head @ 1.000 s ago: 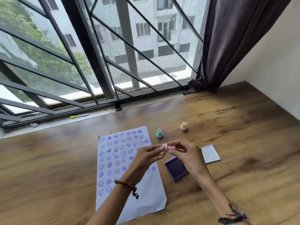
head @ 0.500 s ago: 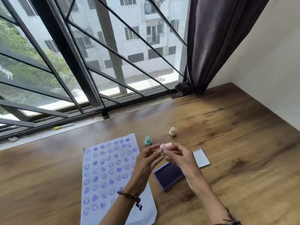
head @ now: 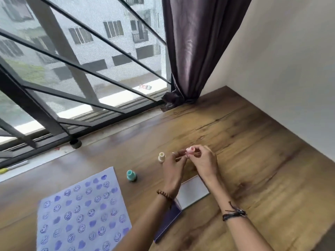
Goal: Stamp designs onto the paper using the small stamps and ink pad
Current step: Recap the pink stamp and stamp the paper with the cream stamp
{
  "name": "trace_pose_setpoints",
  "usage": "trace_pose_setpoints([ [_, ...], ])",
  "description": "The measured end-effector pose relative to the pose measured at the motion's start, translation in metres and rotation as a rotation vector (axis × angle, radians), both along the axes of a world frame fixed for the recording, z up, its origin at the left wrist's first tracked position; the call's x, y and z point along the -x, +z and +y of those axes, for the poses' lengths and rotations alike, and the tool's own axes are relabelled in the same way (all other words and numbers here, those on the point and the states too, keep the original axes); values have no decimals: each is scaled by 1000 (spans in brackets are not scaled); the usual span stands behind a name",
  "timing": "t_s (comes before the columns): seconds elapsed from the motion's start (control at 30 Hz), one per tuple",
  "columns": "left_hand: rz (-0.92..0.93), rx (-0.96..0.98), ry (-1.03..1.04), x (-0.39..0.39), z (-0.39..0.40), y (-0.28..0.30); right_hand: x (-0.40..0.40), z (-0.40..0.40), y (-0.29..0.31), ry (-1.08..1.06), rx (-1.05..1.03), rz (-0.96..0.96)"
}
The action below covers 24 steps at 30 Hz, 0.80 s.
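Note:
Both hands meet above the wooden table (head: 253,160) and pinch a small pink stamp (head: 190,150) between their fingertips. My left hand (head: 174,169) grips it from the left, my right hand (head: 204,162) from the right. Below my arms lies the purple ink pad (head: 169,221), open, with its pale lid (head: 193,192) flipped to the right; my left forearm covers part of the pad. At lower left lies the white paper (head: 81,211), covered with purple smiley and heart prints. A teal stamp (head: 131,175) and a cream stamp (head: 161,157) stand upright on the table.
A barred window (head: 81,69) runs along the table's far edge, with a dark curtain (head: 192,51) bunched at its right end. A white wall (head: 290,69) bounds the table on the right. A small black knob (head: 75,143) and a yellow-capped pen (head: 12,167) lie by the window sill.
The view has swung to the right, so the paper and stamps now sit further left and lower. Both hands have stayed together on the pink stamp, held a little further from me.

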<state>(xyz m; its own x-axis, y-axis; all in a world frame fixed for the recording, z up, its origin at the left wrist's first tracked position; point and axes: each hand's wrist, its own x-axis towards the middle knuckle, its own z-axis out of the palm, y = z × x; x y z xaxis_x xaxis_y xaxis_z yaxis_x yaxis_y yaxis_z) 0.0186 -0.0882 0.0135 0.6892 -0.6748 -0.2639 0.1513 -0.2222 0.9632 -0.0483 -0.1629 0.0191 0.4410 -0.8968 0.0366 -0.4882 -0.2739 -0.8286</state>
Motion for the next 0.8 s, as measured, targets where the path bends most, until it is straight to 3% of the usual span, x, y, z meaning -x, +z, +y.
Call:
trace_pose_setpoints([
  [0.27,6,-14,-60,6,-4,3,-14,-5,-12,-38,-28,56],
  [0.33,47,-30,41,5,6,-3,-9,2,-12,-98,-43,66],
  [0.43,164,-29,310,6,31,-10,-2,29,-12,-164,90,24],
  [0.53,96,-33,394,0,49,-11,-11,55,-16,-35,85,13],
  [0.7,-20,-37,208,-14,48,-4,-44,61,-15,169,-30,88],
  [0.8,-10,-33,224,-17,48,2,-47,58,-13,195,-35,118],
])
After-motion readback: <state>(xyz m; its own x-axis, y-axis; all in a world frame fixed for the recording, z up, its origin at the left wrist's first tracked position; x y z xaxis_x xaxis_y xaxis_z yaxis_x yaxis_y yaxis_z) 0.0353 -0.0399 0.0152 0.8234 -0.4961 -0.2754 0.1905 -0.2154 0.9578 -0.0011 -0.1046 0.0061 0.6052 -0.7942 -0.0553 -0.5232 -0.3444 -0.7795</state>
